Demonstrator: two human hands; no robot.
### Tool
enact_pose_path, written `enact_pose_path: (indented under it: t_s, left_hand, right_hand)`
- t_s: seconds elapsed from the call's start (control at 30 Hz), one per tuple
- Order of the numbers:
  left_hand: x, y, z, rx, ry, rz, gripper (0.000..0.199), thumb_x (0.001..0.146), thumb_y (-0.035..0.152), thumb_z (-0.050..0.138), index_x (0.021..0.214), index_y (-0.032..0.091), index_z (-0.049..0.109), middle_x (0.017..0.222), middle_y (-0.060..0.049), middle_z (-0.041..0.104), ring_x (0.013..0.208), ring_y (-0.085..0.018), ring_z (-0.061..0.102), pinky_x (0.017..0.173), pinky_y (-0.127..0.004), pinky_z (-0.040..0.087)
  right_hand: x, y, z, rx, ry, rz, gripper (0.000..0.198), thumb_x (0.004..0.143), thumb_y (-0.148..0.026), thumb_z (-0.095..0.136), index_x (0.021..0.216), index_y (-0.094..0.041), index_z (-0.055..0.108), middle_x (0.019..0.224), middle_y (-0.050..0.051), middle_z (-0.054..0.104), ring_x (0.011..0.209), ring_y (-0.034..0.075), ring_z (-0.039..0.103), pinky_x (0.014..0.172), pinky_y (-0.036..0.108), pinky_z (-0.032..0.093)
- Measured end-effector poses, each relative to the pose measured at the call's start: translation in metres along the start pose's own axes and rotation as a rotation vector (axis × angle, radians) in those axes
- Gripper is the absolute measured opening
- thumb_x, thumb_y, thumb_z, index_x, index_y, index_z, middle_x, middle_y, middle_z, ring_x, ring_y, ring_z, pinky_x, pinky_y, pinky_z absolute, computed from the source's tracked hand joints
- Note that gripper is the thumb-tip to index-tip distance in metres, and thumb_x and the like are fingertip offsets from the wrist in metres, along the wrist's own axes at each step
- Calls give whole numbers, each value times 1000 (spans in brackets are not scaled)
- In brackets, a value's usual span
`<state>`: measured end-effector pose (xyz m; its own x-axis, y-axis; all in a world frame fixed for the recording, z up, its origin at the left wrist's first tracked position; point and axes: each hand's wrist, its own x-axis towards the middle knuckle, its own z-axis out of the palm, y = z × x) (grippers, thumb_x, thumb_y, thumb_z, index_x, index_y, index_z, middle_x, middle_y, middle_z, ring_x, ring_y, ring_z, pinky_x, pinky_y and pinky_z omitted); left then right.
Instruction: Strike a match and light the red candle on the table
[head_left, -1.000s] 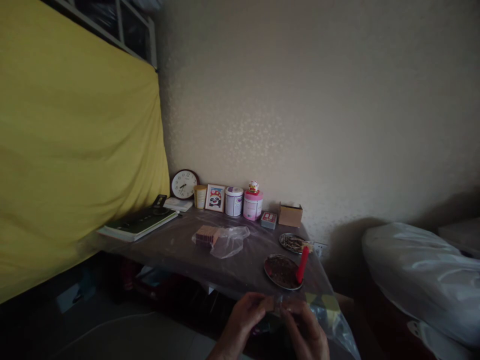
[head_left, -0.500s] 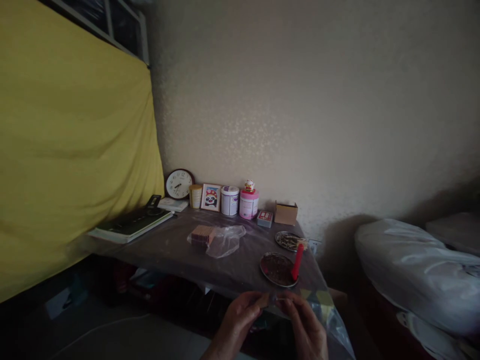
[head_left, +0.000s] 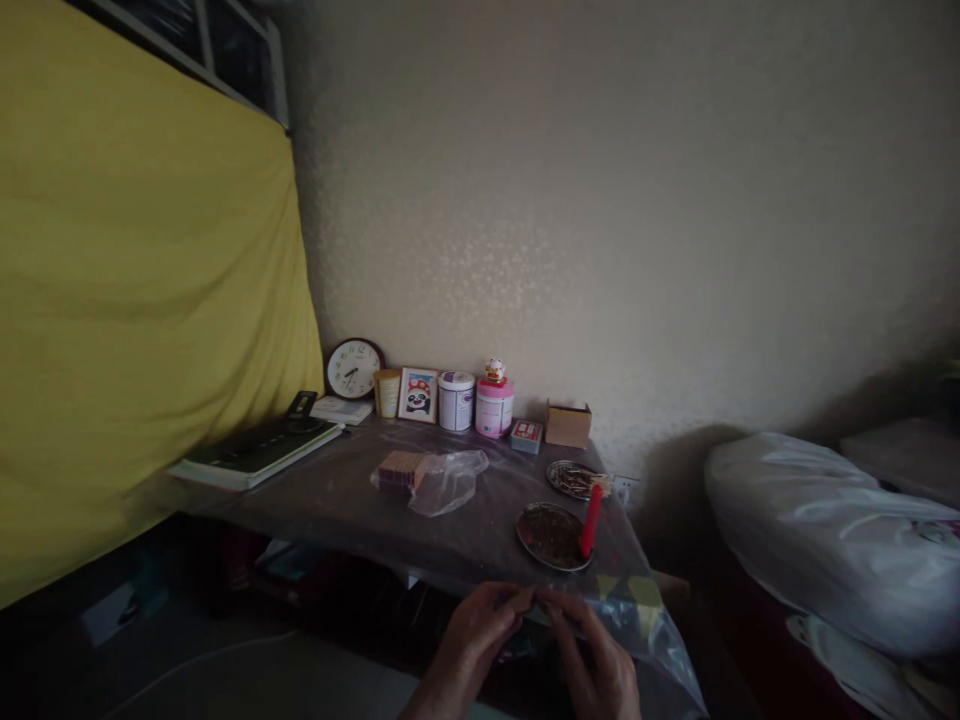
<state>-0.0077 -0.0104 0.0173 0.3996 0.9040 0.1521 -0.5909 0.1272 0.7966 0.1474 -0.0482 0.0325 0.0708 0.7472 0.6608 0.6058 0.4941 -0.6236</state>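
In the head view, the two hands are held just in front of the tabletop's (head_left: 465,545) near edge, toward its near right corner. A small brown piece (head_left: 523,600) is clamped between the thumb and fingers of the left hand (head_left: 476,630), its right end turned toward the other hand. The fingers of the right hand (head_left: 592,640) are bent, with their tips right beside that end; whether they are closed on something thin cannot be told in this dim light. For fine fingertip work like this, the brown piece is best kept steady by its edges, with the left fingertips kept back from the end being worked, and only light force should be applied by the right. The hands are probably best kept clear of the loose plastic sheet (head_left: 664,640) hanging at the near right corner, and of the red candle (head_left: 592,520) on the near dish (head_left: 544,535) by the right edge. Compared with half a second ago, the gap between the fingertips has been narrowed, and the pale sliver seen then at the right fingertips can no longer be made out clearly.
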Motion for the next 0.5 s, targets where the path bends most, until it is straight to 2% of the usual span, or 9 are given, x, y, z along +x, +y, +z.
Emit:
enact_pose_path:
  t_s: [0.27, 0.5]
  left_hand:
    - [2, -6, -5, 9, 10, -4, 24, 76, 27, 61, 96, 14, 65, 98, -10, 68, 98, -23, 57, 91, -37, 38]
    - [0, -1, -3, 30, 30, -11, 24, 75, 28, 62, 95, 15, 66, 102, -11, 68, 103, -25, 56, 95, -39, 37]
  right_hand:
    - [0, 1, 2, 30, 8, 25, 19, 83, -32, 55, 91, -22, 68, 91, 3, 73, 84, 17, 70, 75, 17, 53]
    - [0, -7, 3, 134, 11, 168, 21, 83, -37, 55, 88, -22, 69, 89, 4, 73, 84, 17, 68, 75, 20, 53]
